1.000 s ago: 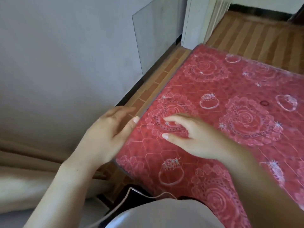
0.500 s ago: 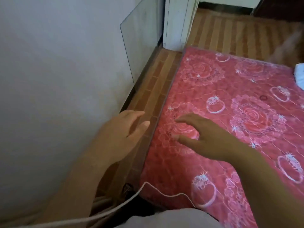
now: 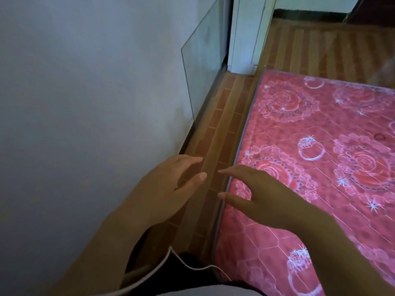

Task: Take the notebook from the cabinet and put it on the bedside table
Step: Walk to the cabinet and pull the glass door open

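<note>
Neither the notebook, the cabinet nor the bedside table is in view. My left hand (image 3: pixel 168 184) hovers over the strip of floor between the wall and the bed, fingers relaxed and holding nothing. My right hand (image 3: pixel 256 195) reaches out over the left edge of the red patterned mattress (image 3: pixel 320 129), fingers spread and empty. The two hands are close together but apart.
A grey wall (image 3: pixel 85 103) runs along the left. A glass pane (image 3: pixel 203 67) leans against it, beside a white door frame (image 3: pixel 245 35). A narrow brick-pattern floor strip (image 3: pixel 226 124) separates wall and bed. A white cable (image 3: pixel 183 265) lies near my body.
The view has swung left and forward along the bed edge. Both hands have shifted left, the right one from the mattress surface to its edge. The beige fabric at lower left is gone from view.
</note>
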Demonstrator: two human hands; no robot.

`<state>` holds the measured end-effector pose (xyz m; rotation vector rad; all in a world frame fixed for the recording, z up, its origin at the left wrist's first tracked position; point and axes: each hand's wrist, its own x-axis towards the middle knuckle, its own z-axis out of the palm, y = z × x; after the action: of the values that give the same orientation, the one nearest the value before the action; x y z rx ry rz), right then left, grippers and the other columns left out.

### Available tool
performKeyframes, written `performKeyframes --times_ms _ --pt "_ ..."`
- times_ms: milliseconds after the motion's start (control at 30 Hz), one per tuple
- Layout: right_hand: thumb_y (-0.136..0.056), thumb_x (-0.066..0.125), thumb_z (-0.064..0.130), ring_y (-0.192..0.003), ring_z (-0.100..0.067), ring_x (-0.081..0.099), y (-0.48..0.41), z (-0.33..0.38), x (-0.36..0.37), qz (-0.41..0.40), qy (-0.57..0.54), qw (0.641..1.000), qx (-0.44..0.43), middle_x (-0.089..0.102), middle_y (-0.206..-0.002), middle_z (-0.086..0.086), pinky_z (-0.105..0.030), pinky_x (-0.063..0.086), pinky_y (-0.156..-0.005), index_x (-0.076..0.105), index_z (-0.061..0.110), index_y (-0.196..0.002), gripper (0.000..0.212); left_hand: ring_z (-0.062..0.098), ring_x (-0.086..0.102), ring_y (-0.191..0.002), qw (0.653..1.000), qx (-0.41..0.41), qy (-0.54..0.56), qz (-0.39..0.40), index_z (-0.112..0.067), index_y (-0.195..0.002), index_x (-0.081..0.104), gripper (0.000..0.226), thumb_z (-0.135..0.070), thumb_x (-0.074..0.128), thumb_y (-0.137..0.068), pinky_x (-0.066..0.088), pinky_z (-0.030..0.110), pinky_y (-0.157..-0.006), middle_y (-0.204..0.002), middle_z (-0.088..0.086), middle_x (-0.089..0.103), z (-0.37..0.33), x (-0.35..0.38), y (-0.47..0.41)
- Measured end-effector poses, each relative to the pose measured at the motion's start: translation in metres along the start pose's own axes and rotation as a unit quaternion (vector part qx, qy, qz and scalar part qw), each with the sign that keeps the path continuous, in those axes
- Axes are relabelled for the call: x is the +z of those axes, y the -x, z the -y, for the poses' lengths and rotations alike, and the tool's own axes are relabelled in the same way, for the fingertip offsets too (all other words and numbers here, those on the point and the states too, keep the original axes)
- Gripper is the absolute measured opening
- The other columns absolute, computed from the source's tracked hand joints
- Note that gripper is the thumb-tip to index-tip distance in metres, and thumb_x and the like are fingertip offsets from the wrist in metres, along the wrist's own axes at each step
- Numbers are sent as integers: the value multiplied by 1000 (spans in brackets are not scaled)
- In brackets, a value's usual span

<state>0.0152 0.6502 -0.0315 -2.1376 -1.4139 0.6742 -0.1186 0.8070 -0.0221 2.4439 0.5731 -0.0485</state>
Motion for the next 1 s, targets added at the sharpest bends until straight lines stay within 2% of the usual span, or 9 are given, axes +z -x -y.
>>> performKeyframes --times_ms 67,167,300,400,533,733,867,1000 --pt "-82 51 52 -109 -2 49 -6 2 2 -1 -13 1000 12 47 -134 13 -13 38 -91 42 33 -131 53 -2 38 -124 1000 2 11 5 -39 -133 39 58 -62 30 -81 32 24 -104 -139 -19 41 6 -10 -1" --pt "-82 51 52 -110 5 42 -29 7 3 -24 5 999 21 48 -133 15 0 28 -82 43 34 -130 52 -1 38 -124 1000 4 15 -11 -38 -132 40 59 -60 31 -78 31 23 -102 -139 -18 42 26 -31 -14" --pt "-84 54 47 -117 -4 46 -75 23 10 -74 29 996 47 52 -132 11 -7 27 -87 46 31 -129 49 -1 42 -121 999 32 25 -22 -36 -130 44 54 -62 36 -84 35 23 -100 -135 -16 47 70 -58 -40" --pt "-84 56 45 -116 -8 50 -110 40 20 -105 12 992 76 54 -130 9 -16 35 -93 49 28 -127 46 -2 42 -119 999 44 17 -11 -36 -129 44 53 -60 35 -83 33 17 -96 -134 -17 47 104 -78 -58" --pt "-84 58 41 -114 -13 52 -146 48 30 -155 -1 982 107 55 -130 4 -32 44 -96 49 25 -128 47 1 40 -123 998 55 7 12 -36 -130 42 54 -61 35 -83 33 23 -100 -137 -16 44 132 -98 -83" --pt "-84 58 41 -113 -7 52 -171 50 31 -142 -6 984 110 56 -128 8 -25 43 -95 49 28 -127 46 2 37 -126 998 56 29 33 -38 -130 41 53 -63 34 -83 32 25 -103 -139 -17 41 152 -107 -110" --pt "-84 58 42 -113 -3 48 -187 42 20 -133 -7 984 118 54 -129 11 -17 34 -91 49 30 -127 45 2 38 -126 997 55 35 50 -38 -130 41 57 -60 33 -78 32 25 -102 -140 -16 41 160 -114 -136" --pt "-85 56 44 -115 -5 47 -220 27 3 -125 -6 984 129 52 -131 11 -17 34 -92 48 31 -127 45 4 38 -127 996 53 35 60 -39 -131 40 58 -60 33 -77 32 27 -103 -140 -16 41 164 -120 -176"
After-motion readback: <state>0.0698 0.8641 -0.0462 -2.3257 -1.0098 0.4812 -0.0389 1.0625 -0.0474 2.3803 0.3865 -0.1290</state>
